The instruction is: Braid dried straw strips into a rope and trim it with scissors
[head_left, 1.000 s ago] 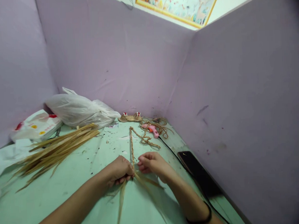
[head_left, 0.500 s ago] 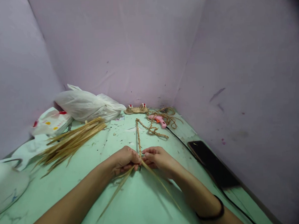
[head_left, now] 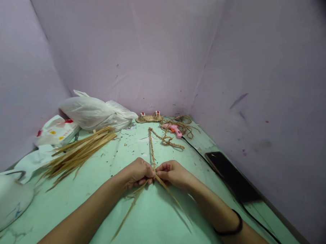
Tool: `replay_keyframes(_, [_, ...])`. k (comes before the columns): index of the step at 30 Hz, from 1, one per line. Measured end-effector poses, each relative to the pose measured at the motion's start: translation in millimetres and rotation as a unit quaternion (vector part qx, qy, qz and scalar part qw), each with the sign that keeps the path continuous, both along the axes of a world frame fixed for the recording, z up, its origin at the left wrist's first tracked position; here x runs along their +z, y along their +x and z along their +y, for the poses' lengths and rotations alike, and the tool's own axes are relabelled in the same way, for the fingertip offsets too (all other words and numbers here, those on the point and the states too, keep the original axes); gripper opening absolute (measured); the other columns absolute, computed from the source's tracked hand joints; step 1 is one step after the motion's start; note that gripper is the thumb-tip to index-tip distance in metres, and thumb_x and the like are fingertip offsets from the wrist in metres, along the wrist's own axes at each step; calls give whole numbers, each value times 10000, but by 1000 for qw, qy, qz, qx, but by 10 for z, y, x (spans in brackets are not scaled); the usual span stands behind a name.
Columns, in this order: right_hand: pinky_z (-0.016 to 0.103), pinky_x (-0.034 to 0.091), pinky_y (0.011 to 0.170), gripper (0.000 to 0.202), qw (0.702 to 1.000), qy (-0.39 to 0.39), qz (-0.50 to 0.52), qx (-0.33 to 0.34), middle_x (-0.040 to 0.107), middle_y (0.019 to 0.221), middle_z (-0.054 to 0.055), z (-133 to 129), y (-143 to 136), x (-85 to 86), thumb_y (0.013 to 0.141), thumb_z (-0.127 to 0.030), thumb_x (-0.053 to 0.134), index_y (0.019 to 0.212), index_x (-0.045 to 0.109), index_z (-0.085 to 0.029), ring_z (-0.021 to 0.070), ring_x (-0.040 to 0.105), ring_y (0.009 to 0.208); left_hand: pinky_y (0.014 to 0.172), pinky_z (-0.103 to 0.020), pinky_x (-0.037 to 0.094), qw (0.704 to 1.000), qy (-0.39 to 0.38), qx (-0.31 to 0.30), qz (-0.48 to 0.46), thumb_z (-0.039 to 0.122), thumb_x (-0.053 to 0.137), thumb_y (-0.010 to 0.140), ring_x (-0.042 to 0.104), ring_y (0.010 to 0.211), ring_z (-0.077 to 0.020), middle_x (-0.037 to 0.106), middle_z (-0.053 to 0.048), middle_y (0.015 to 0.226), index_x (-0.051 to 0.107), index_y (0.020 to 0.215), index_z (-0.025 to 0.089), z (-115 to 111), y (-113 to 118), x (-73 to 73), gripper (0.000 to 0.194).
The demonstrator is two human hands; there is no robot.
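Observation:
A thin braided straw cord [head_left: 151, 147] runs down the middle of the green table to my fingers, its far part bending right into loose coils. My left hand [head_left: 139, 172] is closed on the braid's near end, with loose strands [head_left: 129, 209] trailing from it toward the lower left. Close against it, my right hand [head_left: 172, 173] pinches the strands at the same point, and another strand [head_left: 173, 195] slants down to the right. The fingertips of both hands nearly touch.
Dry straw [head_left: 80, 154] lies at left, near a white plastic bag [head_left: 95, 112], a box [head_left: 58, 132] and a white object [head_left: 9, 200]. Behind are a woven piece [head_left: 149, 118] and a pink glue gun [head_left: 174, 129]; its cord passes a black phone [head_left: 231, 176].
The right thumb and fingers have drawn together at the braid's end. The loose strands have shifted slightly, and the whole view has moved a little.

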State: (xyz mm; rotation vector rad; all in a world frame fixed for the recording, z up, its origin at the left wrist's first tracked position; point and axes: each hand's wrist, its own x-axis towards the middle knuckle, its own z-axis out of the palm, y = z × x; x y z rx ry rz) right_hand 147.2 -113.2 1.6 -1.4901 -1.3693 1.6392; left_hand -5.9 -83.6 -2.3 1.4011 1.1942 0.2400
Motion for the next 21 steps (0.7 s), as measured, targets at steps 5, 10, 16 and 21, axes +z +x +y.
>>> replay_keyframes(5, [205,234,373,163,977,85,-192,-21,416,363,-46,11,110,-35,606,-249,567,478,546,-149,62,328,355,294,-191,188,999,5,17,42,219,497,524,284,271,-58,399,38,314,553,494,136,-22,52,28,105])
replay_keyframes(10, [212,260,396,149,961,120,-251,7,534,449,5,-152,-9,28,624,-264,532,539,592,-157,91,417,400,296,-191,165,997,-18,16,70,214,467,519,246,243,-55,328,43,256,509,434,144,-20,75,49,119])
replay_keyframes(16, [233,264,466,191,897,287,-334,42,607,541,45,-347,-183,29,667,-182,457,562,616,-170,109,443,468,296,-196,143,1000,-7,5,15,194,463,525,243,251,-51,351,41,286,522,454,138,0,29,-7,108])
replay_keyframes(21, [226,297,475,163,929,239,-281,39,611,566,38,-228,-42,53,676,-261,511,619,635,-173,123,476,502,298,-202,109,999,-11,-12,-49,200,507,531,214,254,-41,341,55,286,486,443,148,-4,8,-7,104])
